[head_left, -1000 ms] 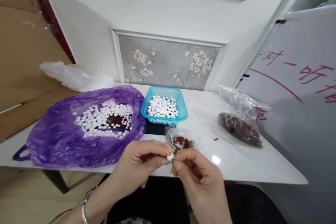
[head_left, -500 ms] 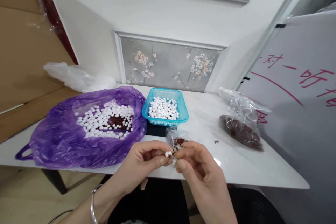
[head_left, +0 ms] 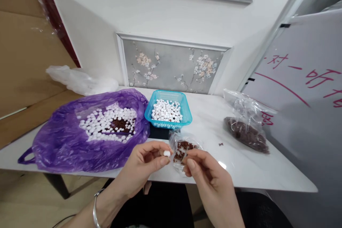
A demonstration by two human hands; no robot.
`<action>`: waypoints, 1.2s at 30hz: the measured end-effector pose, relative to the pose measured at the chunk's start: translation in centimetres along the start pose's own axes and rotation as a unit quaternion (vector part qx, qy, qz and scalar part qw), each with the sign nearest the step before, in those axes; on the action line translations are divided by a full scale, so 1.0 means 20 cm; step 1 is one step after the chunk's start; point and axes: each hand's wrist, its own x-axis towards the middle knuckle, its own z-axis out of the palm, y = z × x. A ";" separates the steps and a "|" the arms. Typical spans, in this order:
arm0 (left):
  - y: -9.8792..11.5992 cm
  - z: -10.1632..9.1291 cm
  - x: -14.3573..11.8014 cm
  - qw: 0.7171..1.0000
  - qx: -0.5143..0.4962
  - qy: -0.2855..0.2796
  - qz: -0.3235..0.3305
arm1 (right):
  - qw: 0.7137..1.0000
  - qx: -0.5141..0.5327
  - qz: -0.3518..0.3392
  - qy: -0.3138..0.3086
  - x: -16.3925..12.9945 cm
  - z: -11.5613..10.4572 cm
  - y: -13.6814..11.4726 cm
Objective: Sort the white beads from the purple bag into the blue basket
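Observation:
My left hand (head_left: 149, 162) pinches a small white ball (head_left: 166, 153) between thumb and fingertips, above the table's front edge. To its right, my right hand (head_left: 207, 172) has thumb and forefinger pressed together; whatever may be between them is too small to make out. Just beyond both hands lies a clear plastic bag (head_left: 199, 142) with small reddish-brown pieces (head_left: 184, 146) on it, partly covered by my fingers. A turquoise basket (head_left: 185, 123) of white balls (head_left: 166, 110) stands behind that. On the left, a purple plastic bag (head_left: 66, 149) spreads open around more white balls and brown pieces.
A clear bag of brown pieces (head_left: 247, 133) rests at the right of the white table (head_left: 283, 174). One loose brown piece (head_left: 221, 144) lies nearer the middle. Crumpled white plastic (head_left: 82, 80) sits at the back left, beside cardboard (head_left: 29, 50). A whiteboard (head_left: 307, 50) leans at the right.
My hands have drawn apart, the left one slightly leftward with the white ball, the right one slightly rightward. More of the small clear bag shows between them.

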 end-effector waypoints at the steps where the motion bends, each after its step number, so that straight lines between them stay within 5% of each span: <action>1: 0.00 0.00 0.00 1.000 0.001 -0.001 -0.002 | 1.000 -0.003 0.005 0.004 0.00 0.00 0.00; 11: -0.02 -0.04 0.00 0.999 -0.026 -0.023 0.012 | 0.998 -0.019 0.022 0.057 0.01 -0.02 -0.06; 19: -0.01 -0.02 0.00 0.996 -0.077 -0.046 0.006 | 0.998 -0.044 0.023 0.044 0.00 -0.03 -0.04; 23: 0.01 -0.01 0.01 0.997 -0.070 -0.013 0.024 | 0.992 -0.128 -0.005 0.015 0.05 -0.08 0.01; 30: 0.16 -0.10 0.32 0.966 0.188 0.101 0.149 | 0.893 -0.439 -0.079 -0.063 0.18 -0.03 0.12; 36: 0.26 -0.17 0.63 0.948 0.280 0.078 0.131 | 0.844 -0.512 -0.091 -0.128 0.21 0.11 0.17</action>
